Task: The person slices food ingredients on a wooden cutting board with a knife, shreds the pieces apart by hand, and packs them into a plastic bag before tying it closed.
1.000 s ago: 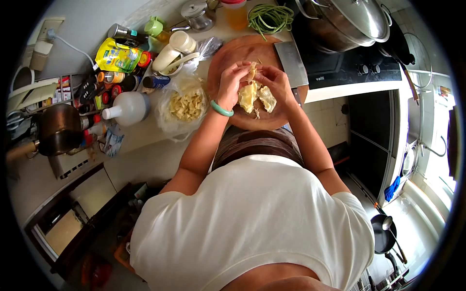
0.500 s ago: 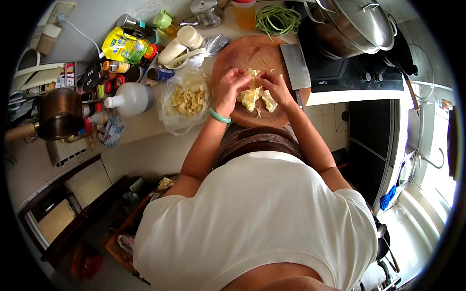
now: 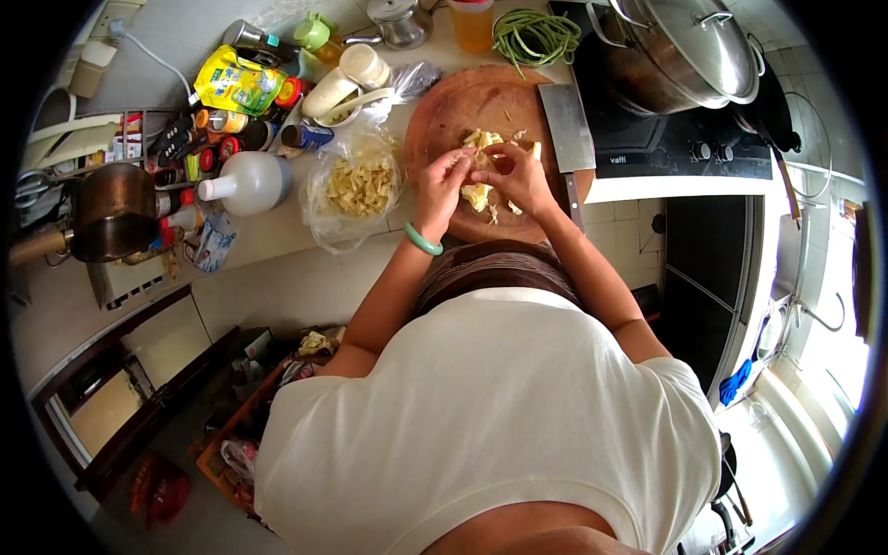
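Observation:
My left hand (image 3: 446, 185) and my right hand (image 3: 516, 178) meet over the round wooden cutting board (image 3: 435, 116). Both are closed in a pinch, fingertips almost touching, on a pale yellow crinkled piece that the fingers mostly hide. More pale yellow crinkled pieces (image 3: 477, 196) lie on the board under and beyond my hands, with small scraps around them. A green bangle (image 3: 423, 240) circles my left wrist. Right of my right hand, a cleaver (image 3: 567, 129) lies along the board's edge. To the left stands an open clear plastic bag (image 3: 356, 190) filled with similar torn pieces.
Green long beans (image 3: 535, 39) lie behind the board. A large steel pot (image 3: 680, 60) sits on the black stove (image 3: 666, 153) at right. At left are a white jug (image 3: 248, 183), a yellow pouch (image 3: 236, 83), several bottles and a brown pot (image 3: 115, 213).
My right hand has shifted left and its fingers have curled in, covering more of the crinkled pieces. My left hand is a little lower. The view has shifted slightly.

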A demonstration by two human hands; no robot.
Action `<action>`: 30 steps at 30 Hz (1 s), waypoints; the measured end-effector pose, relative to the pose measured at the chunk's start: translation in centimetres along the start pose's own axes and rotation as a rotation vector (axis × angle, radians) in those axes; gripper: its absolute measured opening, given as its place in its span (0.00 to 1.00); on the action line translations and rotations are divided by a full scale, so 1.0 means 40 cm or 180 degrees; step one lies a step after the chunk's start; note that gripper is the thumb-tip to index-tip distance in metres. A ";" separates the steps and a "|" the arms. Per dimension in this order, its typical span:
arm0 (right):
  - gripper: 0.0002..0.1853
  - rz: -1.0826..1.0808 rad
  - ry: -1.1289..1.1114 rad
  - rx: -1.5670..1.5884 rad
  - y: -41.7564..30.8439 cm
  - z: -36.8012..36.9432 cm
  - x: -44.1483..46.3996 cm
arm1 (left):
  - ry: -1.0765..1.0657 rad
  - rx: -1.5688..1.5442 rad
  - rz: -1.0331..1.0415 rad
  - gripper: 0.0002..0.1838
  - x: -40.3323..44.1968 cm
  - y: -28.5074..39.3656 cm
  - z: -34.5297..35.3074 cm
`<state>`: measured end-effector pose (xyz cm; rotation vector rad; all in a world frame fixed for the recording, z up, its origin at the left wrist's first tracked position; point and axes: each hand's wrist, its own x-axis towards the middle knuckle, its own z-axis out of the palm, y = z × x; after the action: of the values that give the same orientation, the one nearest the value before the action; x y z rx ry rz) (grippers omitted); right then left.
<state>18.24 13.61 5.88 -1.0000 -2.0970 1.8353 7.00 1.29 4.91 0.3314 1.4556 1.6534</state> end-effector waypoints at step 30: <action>0.11 -0.0242 0.0576 -0.1694 0.094 -0.040 -0.009 | 0.0607 0.3883 0.0905 0.16 0.023 -0.085 -0.020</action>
<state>20.74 14.72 2.81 -1.1196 -2.5173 1.1157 7.39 1.18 1.31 1.0918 2.5263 0.7896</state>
